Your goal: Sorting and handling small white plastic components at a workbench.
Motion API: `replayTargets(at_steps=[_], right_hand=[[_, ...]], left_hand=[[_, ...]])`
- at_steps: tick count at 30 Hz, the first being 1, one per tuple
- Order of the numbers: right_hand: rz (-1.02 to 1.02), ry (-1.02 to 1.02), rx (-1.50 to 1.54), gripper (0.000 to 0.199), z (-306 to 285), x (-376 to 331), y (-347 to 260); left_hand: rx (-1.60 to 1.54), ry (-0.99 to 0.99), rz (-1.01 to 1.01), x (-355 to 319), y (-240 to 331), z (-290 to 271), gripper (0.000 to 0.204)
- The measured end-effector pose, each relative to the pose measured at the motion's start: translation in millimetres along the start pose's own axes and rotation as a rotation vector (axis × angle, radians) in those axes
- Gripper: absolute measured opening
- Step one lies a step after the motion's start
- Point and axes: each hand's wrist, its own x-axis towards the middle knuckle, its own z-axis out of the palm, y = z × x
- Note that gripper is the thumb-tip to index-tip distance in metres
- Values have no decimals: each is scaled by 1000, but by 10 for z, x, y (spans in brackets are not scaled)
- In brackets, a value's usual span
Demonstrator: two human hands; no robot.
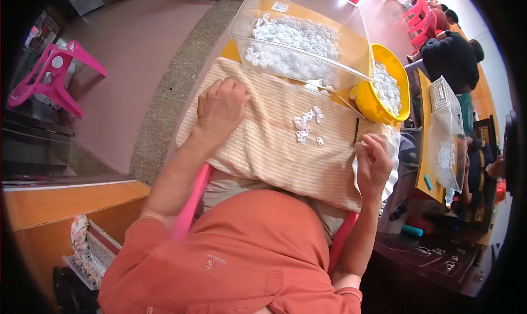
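My left hand (222,104) rests on the left part of the striped beige cloth (263,143), back up, with its fingers curled under. Whatever those fingers may hold is hidden. At the cloth's right edge my right hand (374,159) is closed in a pinch; a small whitish bit shows at the fingertips, too small to name. Right beside these fingertips is a thin black stick (357,130); I cannot tell whether they touch it. Between my hands, nearer the right one, lies a loose group of small white pieces with holes (302,121). One such piece (320,141) sits apart.
Beyond the cloth stands a large clear plastic bin (351,67) with many white pieces. A yellow tub (406,94) of similar pieces is to its right. A pink stool (60,72) stands at left. Several people, including one in dark clothing (450,58), sit at far right.
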Motion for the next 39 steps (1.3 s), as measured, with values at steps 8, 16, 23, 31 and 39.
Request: replayTargets(at_steps=[8,16,23,31,39], right_hand=[[26,25,110,27,-33,-79,-48],[73,-46,129,19,-38,-118,-59],[88,-47,202,18,-60,-154,-3],[91,-46,224,18,-81,-192,41],[96,-42,232,18,-86,-209,34]], left_hand=[[-26,89,33,6,-97,106,9],[-49,-23,-8,53,-202,160,13],[-159,10,-50,58,-210,138,15],[-234,29,-65,68,-224,134,13],[-311,114,-2,70,-263,170,8]])
